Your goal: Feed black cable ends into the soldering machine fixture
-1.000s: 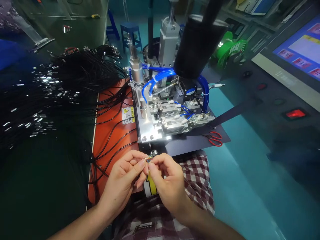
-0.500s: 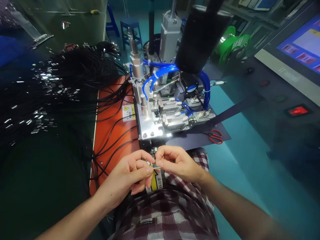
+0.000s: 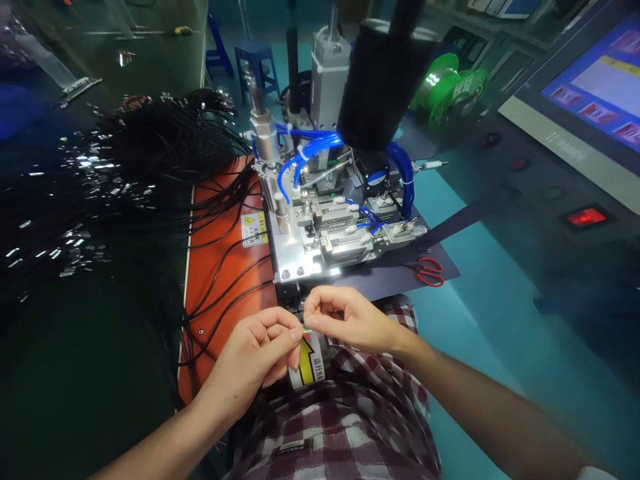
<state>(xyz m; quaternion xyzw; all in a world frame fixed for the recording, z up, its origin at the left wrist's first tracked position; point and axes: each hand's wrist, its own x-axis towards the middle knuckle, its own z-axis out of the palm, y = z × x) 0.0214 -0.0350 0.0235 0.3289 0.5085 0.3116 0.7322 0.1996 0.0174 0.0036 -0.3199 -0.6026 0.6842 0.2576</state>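
My left hand (image 3: 270, 347) is closed, with thumb and forefinger pinching a small bunch of thin coloured wires (image 3: 307, 331). Green, yellowish and red strands poke out past its fingertips. My right hand (image 3: 347, 320) is closed too, its thumb and forefinger pressed together at the free ends of those wires. Most of the strands are hidden by the fingers. Both hands hover in front of the metal machine (image 3: 295, 257), above a white label with a yellow arrow (image 3: 306, 363).
Black cables (image 3: 220, 280) trail over the orange surface (image 3: 220, 230) from a big pile (image 3: 145, 143) at left. Red-handled scissors (image 3: 430, 272) lie right of the machine. A green spool (image 3: 445, 90), a dark hanging cylinder (image 3: 383, 87) and a touchscreen (image 3: 600, 87) stand beyond.
The fingertips of both hands have come closer together over the wires, so less of the strands shows. The right hand has shifted slightly left. The whole view has shifted a little.
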